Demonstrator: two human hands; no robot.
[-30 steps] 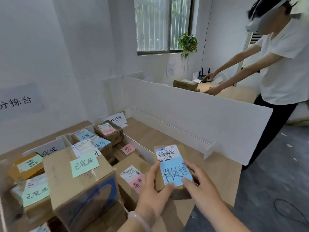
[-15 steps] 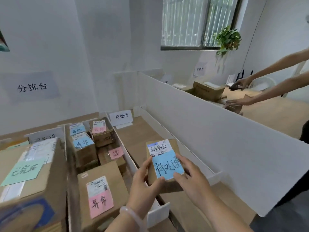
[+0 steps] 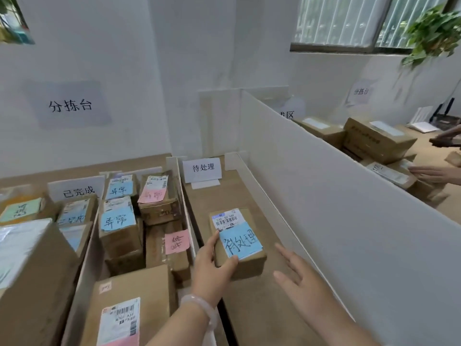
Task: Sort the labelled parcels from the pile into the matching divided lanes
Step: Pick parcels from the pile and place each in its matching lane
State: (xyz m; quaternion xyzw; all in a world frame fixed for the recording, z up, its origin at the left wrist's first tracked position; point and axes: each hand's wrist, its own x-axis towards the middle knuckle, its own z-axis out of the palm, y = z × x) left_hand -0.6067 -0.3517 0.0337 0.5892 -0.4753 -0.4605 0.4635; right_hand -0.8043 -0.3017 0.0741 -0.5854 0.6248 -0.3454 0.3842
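A small brown parcel (image 3: 245,265) with a barcode sticker and a blue handwritten note sits low in the rightmost lane, whose wooden floor (image 3: 219,198) carries a white sign card (image 3: 202,168) at the far end. My left hand (image 3: 212,268) grips the parcel's near left corner, thumb on the blue note. My right hand (image 3: 296,275) hovers just right of the parcel with fingers spread, not touching it.
The middle lane holds several parcels with blue and pink notes (image 3: 118,219). The left lane has boxes behind another sign card (image 3: 77,191). A tall white divider (image 3: 324,191) walls the right side; beyond it another person's hands (image 3: 434,173) handle boxes.
The parcel moved forward and down into the rightmost lane. My right hand let go of it and opened beside it; my left hand still holds it. The view turned left.
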